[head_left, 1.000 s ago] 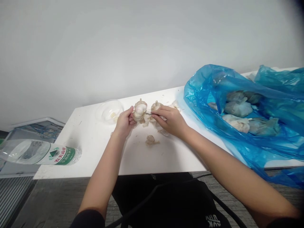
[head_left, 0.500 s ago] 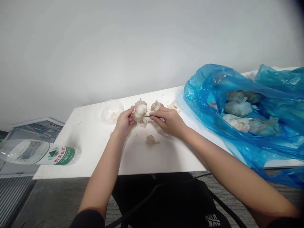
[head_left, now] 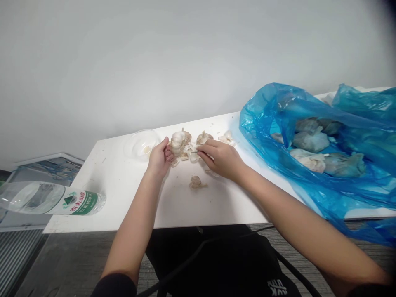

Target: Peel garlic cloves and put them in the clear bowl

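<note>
Head view: garlic bulb (head_left: 177,142) clamped in left grip (head_left: 159,160), centre; slim tool (head_left: 194,152) pinched in right grip (head_left: 223,159); bottle (head_left: 55,199), lower left; bowl (head_left: 135,144), centre-left; blue bag (head_left: 259,108), frame right.

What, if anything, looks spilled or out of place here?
Papery garlic scraps lie strewn on the table around the garlic bulb in the left hand, and the blue bag hangs over the front edge; both look untidy. Nothing else stands out.
</note>
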Demonstrator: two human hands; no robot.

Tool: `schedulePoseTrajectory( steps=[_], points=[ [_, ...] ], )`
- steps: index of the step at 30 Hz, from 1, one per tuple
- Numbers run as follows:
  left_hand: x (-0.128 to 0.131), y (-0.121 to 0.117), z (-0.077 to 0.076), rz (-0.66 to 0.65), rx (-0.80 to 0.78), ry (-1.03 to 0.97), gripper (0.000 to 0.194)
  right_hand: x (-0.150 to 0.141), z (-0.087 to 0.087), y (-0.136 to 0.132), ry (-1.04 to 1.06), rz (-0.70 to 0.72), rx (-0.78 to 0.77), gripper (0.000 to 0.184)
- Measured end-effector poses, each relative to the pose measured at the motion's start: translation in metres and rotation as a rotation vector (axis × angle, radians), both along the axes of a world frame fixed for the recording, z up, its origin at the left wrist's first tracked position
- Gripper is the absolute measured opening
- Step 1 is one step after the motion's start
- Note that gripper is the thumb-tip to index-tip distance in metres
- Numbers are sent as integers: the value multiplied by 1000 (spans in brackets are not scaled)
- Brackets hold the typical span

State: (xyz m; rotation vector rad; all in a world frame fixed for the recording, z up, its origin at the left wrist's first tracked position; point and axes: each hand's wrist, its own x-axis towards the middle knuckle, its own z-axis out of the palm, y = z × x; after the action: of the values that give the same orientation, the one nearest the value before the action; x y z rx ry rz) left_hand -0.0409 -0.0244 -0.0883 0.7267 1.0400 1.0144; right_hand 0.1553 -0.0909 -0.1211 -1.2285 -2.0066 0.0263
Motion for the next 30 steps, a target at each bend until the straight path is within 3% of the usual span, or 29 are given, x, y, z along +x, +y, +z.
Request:
schedulePoseTrajectory(
  steps=[6, 19, 30],
  points=[
    [2, -2, -1, -55, 7, 11, 51, -4, -3, 0, 48, 51, 28, 28],
    [2, -2, -5, -109, -1, -25, 47, -7, -2, -1, 32, -7, -56, 31],
    [7, -4, -6, -73, 41, -12, 48, -9, -3, -1, 66, 39, 52, 31]
  ],
)
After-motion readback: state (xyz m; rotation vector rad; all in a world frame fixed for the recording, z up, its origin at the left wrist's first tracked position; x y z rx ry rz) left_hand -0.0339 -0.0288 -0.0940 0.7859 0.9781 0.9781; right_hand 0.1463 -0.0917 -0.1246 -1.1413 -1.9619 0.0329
